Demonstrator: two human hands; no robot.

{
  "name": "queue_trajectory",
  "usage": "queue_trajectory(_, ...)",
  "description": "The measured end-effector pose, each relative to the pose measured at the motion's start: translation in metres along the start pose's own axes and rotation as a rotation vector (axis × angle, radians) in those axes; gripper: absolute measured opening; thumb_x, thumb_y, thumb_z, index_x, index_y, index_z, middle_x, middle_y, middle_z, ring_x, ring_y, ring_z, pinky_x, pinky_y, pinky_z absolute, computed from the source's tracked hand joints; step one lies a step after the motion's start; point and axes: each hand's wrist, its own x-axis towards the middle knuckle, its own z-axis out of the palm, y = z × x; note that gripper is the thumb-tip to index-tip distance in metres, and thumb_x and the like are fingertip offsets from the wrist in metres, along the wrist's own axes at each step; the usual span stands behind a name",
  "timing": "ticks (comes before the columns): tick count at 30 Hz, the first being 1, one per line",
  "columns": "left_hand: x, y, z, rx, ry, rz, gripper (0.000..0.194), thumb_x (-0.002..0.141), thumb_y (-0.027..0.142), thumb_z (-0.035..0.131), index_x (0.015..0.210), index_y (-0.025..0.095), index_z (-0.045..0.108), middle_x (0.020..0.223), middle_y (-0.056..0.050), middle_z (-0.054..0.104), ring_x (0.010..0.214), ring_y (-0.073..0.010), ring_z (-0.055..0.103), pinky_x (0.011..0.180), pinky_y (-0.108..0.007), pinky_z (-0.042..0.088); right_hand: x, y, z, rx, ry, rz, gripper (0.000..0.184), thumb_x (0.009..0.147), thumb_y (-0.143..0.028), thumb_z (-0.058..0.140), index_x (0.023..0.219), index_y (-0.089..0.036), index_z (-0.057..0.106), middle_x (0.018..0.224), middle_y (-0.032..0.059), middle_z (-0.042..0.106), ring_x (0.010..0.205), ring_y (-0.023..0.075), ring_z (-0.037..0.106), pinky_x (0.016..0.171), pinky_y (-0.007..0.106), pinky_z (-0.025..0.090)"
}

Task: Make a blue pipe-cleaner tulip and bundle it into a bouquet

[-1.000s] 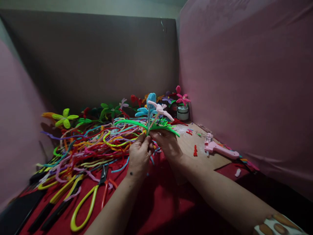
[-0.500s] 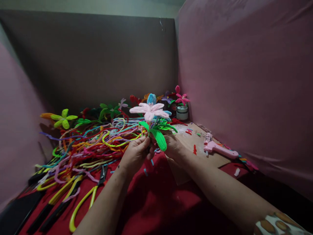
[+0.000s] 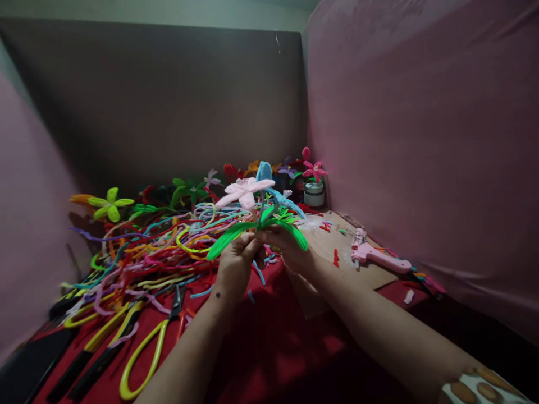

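Between my two hands, upright above the table, is a pipe-cleaner flower bunch: a pale pink bloom, a blue bud, a blue bloom on the right and long green leaves spreading to both sides. My left hand is closed, thumb and fingers pinching the stems just under the leaves. Beside it, my right hand is closed round the same stems, its fingers partly hidden behind a green leaf. The stem ends are hidden by the hands.
Loose pipe cleaners heap on the left of the red cloth. Yellow-handled scissors and pliers lie in front. A pink glue gun rests on a board at right. Finished flowers line the back.
The flower bunch has turned in my hands: the pink bloom sits further left, the blue bloom shows more at right, and the leaves now spread to both sides.
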Motion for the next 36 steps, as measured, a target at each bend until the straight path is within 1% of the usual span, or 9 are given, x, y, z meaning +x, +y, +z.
queue_trajectory(6,0.002,-0.008,-0.002,-0.103,-0.005,-0.052,0.023,0.077,0.027,0.056,0.057,0.016,0.054,0.046,0.003,0.049,0.044,-0.0073,0.041,0.048,-0.02,0.033,0.002,-0.003,-0.016,-0.01,-0.088,-0.068,0.027,0.061,-0.04,0.069,0.075,-0.018,0.064,0.057,-0.0013,0.058,0.057,0.0123,0.051,0.052,0.023,0.035)
queue_trajectory(10,0.003,-0.013,-0.003,-0.228,-0.032,-0.093,0.026,0.076,0.03,0.059,0.055,0.016,0.05,0.045,0.004,0.047,0.04,-0.0058,0.037,0.044,-0.02,0.029,0.003,-0.008,-0.022,-0.061,-0.095,-0.031,0.026,0.064,-0.037,0.067,0.08,-0.017,0.064,0.062,-0.0015,0.059,0.055,0.0092,0.047,0.048,0.02,0.033)
queue_trajectory(15,0.0,-0.004,0.0,-0.253,-0.058,-0.126,0.03,0.077,0.03,0.057,0.054,0.015,0.047,0.045,0.005,0.043,0.039,-0.0048,0.035,0.043,-0.021,0.027,0.006,-0.007,-0.021,-0.01,-0.073,0.059,0.026,0.064,-0.036,0.067,0.079,-0.015,0.063,0.06,-0.0019,0.055,0.05,0.0071,0.044,0.041,0.018,0.03)
queue_trajectory(19,-0.003,0.001,0.002,-0.405,-0.126,-0.153,0.029,0.079,0.029,0.057,0.057,0.015,0.044,0.046,0.006,0.04,0.038,-0.0032,0.031,0.043,-0.02,0.026,0.008,-0.001,-0.022,0.14,-0.058,0.166,0.029,0.058,-0.035,0.071,0.075,-0.014,0.062,0.057,-0.0036,0.05,0.047,0.0056,0.042,0.038,0.017,0.029)
queue_trajectory(22,-0.004,-0.001,0.001,-0.561,-0.209,-0.18,0.023,0.077,0.029,0.059,0.064,0.015,0.047,0.043,0.008,0.037,0.036,-0.0027,0.027,0.042,-0.019,0.024,0.008,0.001,-0.024,0.218,-0.143,0.192,0.028,0.059,-0.034,0.072,0.076,-0.015,0.061,0.06,-0.0038,0.051,0.049,0.0053,0.043,0.038,0.016,0.029)
queue_trajectory(25,-0.004,-0.001,-0.003,-0.589,-0.294,-0.244,0.022,0.077,0.032,0.06,0.067,0.014,0.049,0.041,0.009,0.034,0.034,-0.0018,0.024,0.041,-0.018,0.023,0.006,0.001,-0.024,0.221,-0.222,0.187,0.022,0.064,-0.033,0.069,0.071,-0.015,0.061,0.061,-0.0032,0.051,0.05,0.005,0.043,0.039,0.016,0.026)
queue_trajectory(29,0.001,0.001,-0.009,-0.372,-0.295,-0.258,0.03,0.078,0.037,0.056,0.062,0.013,0.051,0.042,0.006,0.04,0.034,-0.0027,0.03,0.04,-0.018,0.023,0.004,0.001,-0.02,0.197,-0.185,0.11,0.02,0.066,-0.033,0.067,0.066,-0.014,0.061,0.059,-0.0024,0.051,0.047,0.004,0.037,0.04,0.019,0.022)
queue_trajectory(32,0.004,-0.001,-0.009,-0.015,-0.2,-0.167,0.036,0.08,0.042,0.05,0.058,0.013,0.053,0.046,0.0,0.051,0.041,-0.008,0.044,0.045,-0.021,0.034,0.005,0.004,-0.017,0.167,-0.025,0.099,0.02,0.065,-0.033,0.068,0.072,-0.015,0.064,0.062,-0.002,0.054,0.048,0.0049,0.039,0.042,0.02,0.024)
queue_trajectory(36,0.003,-0.011,-0.003,0.261,-0.013,-0.018,0.022,0.074,0.036,0.056,0.066,0.016,0.054,0.052,0.003,0.054,0.046,-0.0096,0.049,0.048,-0.021,0.037,0.006,0.009,-0.015,0.176,0.074,0.123,0.023,0.063,-0.034,0.068,0.078,-0.016,0.065,0.066,-0.0011,0.056,0.053,0.0076,0.045,0.046,0.021,0.029)
